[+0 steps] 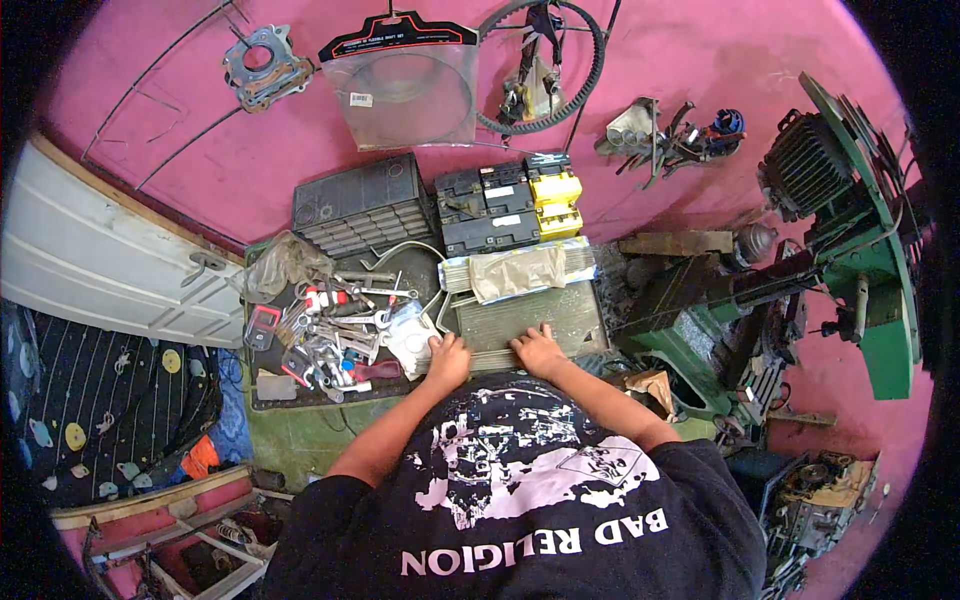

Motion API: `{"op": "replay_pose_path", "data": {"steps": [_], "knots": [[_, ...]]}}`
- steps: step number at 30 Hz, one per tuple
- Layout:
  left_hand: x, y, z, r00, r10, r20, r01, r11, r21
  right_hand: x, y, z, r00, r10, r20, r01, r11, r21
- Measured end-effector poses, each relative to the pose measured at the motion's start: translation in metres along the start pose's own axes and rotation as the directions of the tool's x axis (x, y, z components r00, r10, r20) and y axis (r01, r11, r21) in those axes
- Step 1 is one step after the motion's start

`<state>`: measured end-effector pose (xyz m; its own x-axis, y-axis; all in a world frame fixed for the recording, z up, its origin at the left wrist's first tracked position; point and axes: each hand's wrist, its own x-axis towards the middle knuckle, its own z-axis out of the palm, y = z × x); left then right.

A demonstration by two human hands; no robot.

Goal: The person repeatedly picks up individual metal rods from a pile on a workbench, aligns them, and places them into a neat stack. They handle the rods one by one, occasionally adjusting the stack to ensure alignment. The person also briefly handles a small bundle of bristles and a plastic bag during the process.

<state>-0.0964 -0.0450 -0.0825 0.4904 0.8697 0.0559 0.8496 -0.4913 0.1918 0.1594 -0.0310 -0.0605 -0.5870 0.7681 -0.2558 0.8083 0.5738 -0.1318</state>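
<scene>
On the bench lies a flat grey-green panel (525,318) with a scuffed top and a ribbed, layered near edge. My left hand (449,360) is at its near left corner, fingers curled over the edge. Farther right along the same edge, my right hand (538,352) grips with bent fingers; the undersides of both hands are hidden. A crumpled white cloth or paper (408,345) sits just left of my left hand. Across the panel's far side rests a ribbed strip (580,262) with a beige wrapping (517,274) on it.
Wrenches and other hand tools (345,335) crowd the bench's left side. Black batteries (488,205), yellow boxes (556,205) and a dark stacked case (362,205) stand behind. A green drill press (850,240) rises at right. A white door (110,250) stands left.
</scene>
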Motion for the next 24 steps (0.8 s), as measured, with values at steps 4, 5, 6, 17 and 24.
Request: {"op": "replay_pose_path", "data": {"steps": [4, 5, 6, 17, 24], "knots": [[0.003, -0.002, 0.011, 0.996, -0.043, 0.078, 0.043, 0.999, 0.0, 0.003, 0.005, 0.003, 0.999, 0.008, 0.047, -0.008, 1.0, -0.005], [0.003, -0.001, 0.011, 0.996, -0.044, 0.072, 0.045, 0.999, -0.01, 0.004, 0.006, 0.007, 0.999, 0.012, 0.039, -0.011, 1.0, -0.023], [0.004, -0.001, 0.012, 0.997, -0.046, 0.066, 0.047, 0.999, -0.02, 0.005, 0.006, 0.01, 0.999, 0.016, 0.031, -0.015, 0.999, -0.042], [0.007, 0.004, 0.01, 0.998, -0.009, 0.057, 0.011, 0.999, -0.03, -0.002, 0.008, 0.012, 0.989, -0.026, -0.148, 0.024, 1.0, -0.014], [0.007, 0.006, -0.001, 0.984, -0.07, 0.167, 0.085, 0.992, -0.09, -0.001, 0.01, 0.01, 1.0, -0.009, -0.023, 0.009, 1.0, -0.003]]}}
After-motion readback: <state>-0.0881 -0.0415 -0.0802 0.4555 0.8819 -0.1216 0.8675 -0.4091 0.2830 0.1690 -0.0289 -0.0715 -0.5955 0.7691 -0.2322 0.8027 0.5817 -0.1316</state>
